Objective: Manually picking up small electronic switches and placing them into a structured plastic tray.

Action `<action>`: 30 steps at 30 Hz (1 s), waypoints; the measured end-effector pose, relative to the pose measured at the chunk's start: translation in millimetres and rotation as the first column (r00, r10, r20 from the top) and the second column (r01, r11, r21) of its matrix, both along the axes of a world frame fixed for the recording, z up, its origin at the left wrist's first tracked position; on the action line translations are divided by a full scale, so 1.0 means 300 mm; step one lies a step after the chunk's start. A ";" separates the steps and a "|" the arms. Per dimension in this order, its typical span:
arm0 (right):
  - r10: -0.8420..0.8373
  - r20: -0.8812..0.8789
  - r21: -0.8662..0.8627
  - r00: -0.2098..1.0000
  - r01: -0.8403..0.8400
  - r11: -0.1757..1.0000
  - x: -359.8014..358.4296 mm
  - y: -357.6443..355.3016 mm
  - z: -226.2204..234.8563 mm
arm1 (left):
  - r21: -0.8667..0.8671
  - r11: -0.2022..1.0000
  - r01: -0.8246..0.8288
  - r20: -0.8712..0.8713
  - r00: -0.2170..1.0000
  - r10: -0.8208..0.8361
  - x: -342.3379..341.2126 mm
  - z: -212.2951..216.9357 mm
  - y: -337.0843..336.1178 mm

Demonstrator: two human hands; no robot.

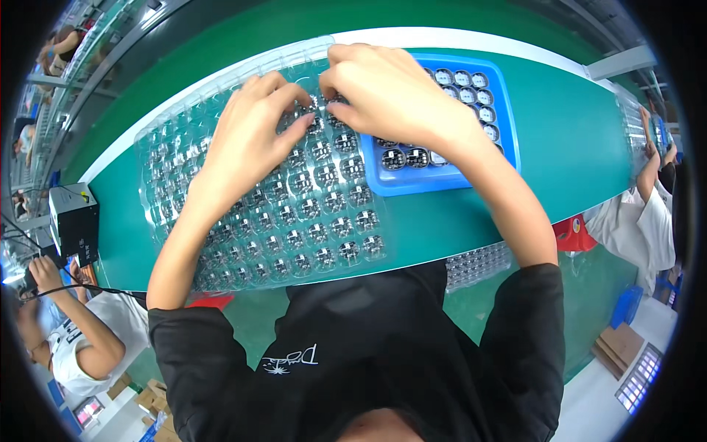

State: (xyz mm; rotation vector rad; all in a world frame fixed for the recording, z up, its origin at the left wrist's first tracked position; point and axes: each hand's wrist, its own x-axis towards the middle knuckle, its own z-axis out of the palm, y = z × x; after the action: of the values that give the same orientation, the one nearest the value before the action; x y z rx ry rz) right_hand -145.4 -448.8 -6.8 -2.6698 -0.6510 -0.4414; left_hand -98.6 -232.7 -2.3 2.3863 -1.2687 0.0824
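A clear plastic blister tray (313, 274) lies on the green tabletop, its pockets filled with small dark round circuit boards (341, 227). Over its far right part, my left hand (254, 129) is bent with thumb and index finger close together at a pocket. What sits between those fingertips is too small to make out. Facing it, my right hand (379, 88) curls its fingers down at the tray's far right edge, thumb near the index finger; its grip is partly hidden. Under my right wrist is a blue plastic tray (511, 132) holding round metal-rimmed parts (417, 157).
The green table (563, 140) has a white far edge. A black box-shaped device (74, 221) with a cable stands at the left end. Co-workers sit at both sides, one with a raised hand (46, 274) at left. Another blister tray (479, 265) shows below the near edge.
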 end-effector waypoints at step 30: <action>-0.143 -0.086 0.266 0.986 0.162 0.950 -0.124 -0.483 -0.055 | -0.168 0.924 0.343 0.178 0.933 -0.314 0.069 -0.073 -0.461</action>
State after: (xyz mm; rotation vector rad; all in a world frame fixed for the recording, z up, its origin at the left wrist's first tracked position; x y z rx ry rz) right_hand -182.6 -593.7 -23.4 -2.4670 -0.3367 -0.4466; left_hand -78.0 -371.0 -24.2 2.0013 -1.6334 0.2745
